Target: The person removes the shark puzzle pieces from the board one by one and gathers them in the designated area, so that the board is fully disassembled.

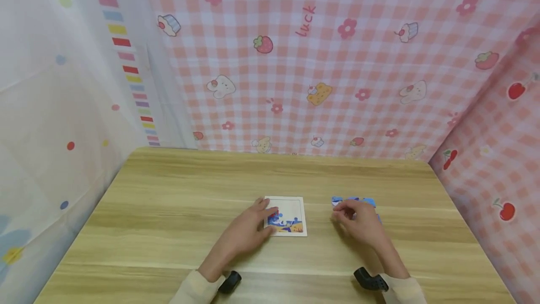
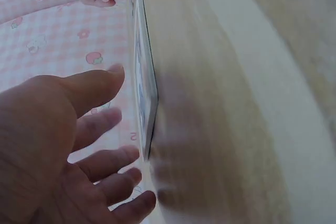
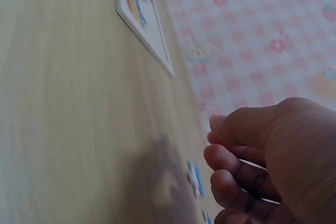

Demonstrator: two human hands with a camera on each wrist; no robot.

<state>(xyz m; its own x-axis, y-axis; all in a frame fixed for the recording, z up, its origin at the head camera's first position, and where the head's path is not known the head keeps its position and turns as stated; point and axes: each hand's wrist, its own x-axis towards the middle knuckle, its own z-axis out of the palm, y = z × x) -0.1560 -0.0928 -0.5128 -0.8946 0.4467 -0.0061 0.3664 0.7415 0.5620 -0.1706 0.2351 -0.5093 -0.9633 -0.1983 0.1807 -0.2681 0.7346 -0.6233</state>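
A small white puzzle tray (image 1: 297, 205) lies flat on the table, its lower part filled with blue and orange picture pieces. My left hand (image 1: 249, 230) is at the tray's left edge, its fingers spread and partly over the tray. The left wrist view shows the left fingers relaxed and the tray (image 2: 149, 98) edge-on beside them. My right hand (image 1: 362, 222) hovers over loose blue puzzle pieces (image 1: 369, 201) and hides part of them. In the right wrist view its thumb and index fingertips come together; whether a piece is between them is hidden.
The wood-grain table (image 1: 177, 229) extends around both hands. Behind it hangs a pink checked cloth (image 1: 295, 69). More cloth closes off the left side (image 1: 63, 107) and the right side (image 1: 498, 154). A black band (image 1: 371, 279) is at the right wrist.
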